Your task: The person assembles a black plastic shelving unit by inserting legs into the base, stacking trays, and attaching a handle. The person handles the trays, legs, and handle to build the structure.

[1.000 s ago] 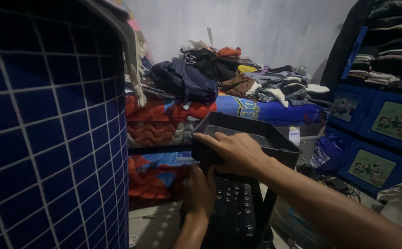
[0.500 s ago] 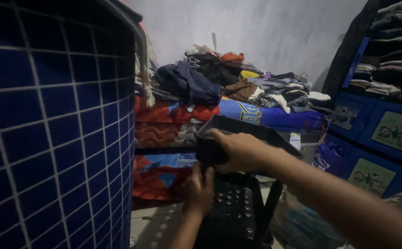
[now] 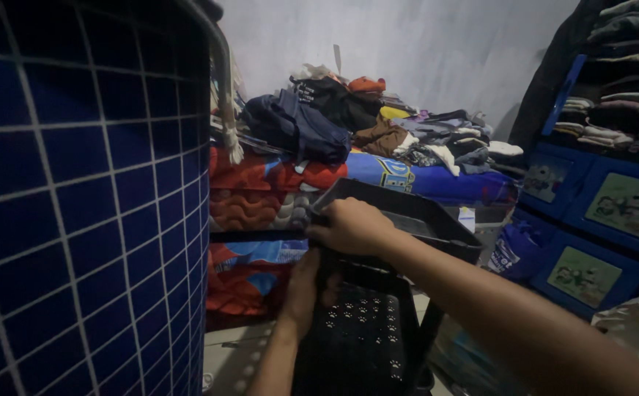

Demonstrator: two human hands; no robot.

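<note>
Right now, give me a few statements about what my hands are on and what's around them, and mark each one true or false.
1. The right hand grips the rim of the black plastic tray. True.
2. The left hand hangs free, touching nothing. False: it rests on the black perforated panel under the tray.
3. A heap of clothes lies on the red and blue bedding behind the tray. True.
4. The blue drawers stand at the left edge of the view. False: they are on the right; a blue gridded surface fills the left.
</note>
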